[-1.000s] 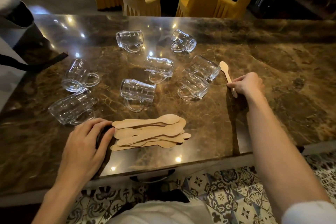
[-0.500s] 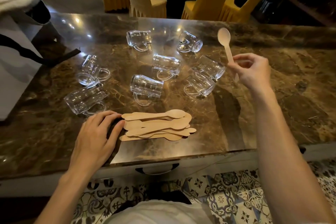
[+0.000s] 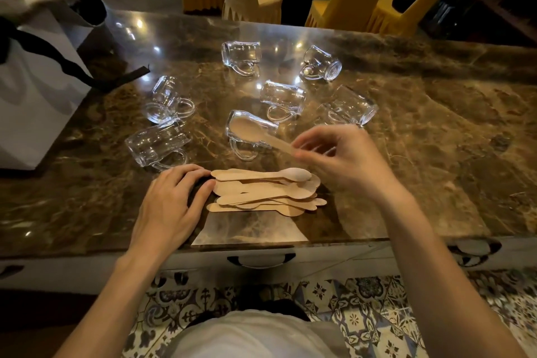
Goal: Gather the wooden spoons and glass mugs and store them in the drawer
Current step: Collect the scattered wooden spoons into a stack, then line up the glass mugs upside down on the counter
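Person's body as seen: left hand point(image 3: 171, 206) and right hand point(image 3: 345, 166) are bare. Left forearm point(image 3: 116, 293) and right forearm point(image 3: 436, 270) are shown uncovered from wrist down to the frame edge. A white top point(image 3: 255, 334) is worn. It is seen at bottom centre: plain fabric, soft folds, slightly blurred. A dark patch point(image 3: 261, 304) is seen just beyond it; garment or footwear cannot be told.

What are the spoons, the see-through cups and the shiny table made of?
The spoons look like thin bare wood: pale tan, flat, matte. The cups look like clear glass: the table shows through them and their rims glint, though clear plastic could look similar. The table looks like polished brown marble or similar stone: pale veins, mirror-like light spots.
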Demonstrator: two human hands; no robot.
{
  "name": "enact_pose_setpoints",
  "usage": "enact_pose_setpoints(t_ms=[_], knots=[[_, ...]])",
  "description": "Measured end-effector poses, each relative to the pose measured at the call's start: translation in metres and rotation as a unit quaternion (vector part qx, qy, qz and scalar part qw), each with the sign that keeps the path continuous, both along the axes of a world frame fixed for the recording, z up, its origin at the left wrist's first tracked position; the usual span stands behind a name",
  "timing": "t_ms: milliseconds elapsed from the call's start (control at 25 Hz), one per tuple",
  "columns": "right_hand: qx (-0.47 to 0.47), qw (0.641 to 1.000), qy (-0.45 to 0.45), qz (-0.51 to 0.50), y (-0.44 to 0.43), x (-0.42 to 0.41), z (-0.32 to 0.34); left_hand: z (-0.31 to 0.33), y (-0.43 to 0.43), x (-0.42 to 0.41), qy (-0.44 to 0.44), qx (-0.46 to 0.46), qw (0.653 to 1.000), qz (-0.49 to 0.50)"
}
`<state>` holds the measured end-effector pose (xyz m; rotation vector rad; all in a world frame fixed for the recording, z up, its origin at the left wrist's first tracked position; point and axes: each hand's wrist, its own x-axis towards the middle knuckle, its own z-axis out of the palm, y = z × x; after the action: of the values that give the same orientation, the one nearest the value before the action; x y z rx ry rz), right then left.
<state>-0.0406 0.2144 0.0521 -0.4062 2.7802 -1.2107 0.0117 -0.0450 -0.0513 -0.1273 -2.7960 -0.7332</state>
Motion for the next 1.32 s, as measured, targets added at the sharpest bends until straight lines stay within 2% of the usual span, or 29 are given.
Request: enact_pose_setpoints(t_ms=[120,400,880,1040,1160,1320], knots=[[0.027,0.999,-0.02,0.039,-0.008,0.008,-0.019,0.0,-0.001,0.0,0.0,0.0,1.0,0.001],[0.094,0.994,-0.022,0.048,-0.015,0.011,-0.041,-0.001,-0.001,0.0,0.006,-0.006,1.0,0.001],[0.126,0.991,-0.026,0.038,-0.016,0.006,-0.041,0.0,-0.002,-0.001,0.0,0.0,1.0,-0.001],[0.131,0.99,-0.008,0.056,-0.022,-0.009,-0.024,0.013,-0.013,-0.001,-0.016,0.092,0.995,-0.033],[0.123,0.99,0.036,0.066,-0.036,-0.03,-0.008,0.032,-0.032,-0.001,0.037,0.151,0.988,-0.015],[0.144,0.981,0.078,0.106,-0.065,-0.061,-0.003,0.044,-0.055,-0.004,0.132,0.179,0.972,0.081]])
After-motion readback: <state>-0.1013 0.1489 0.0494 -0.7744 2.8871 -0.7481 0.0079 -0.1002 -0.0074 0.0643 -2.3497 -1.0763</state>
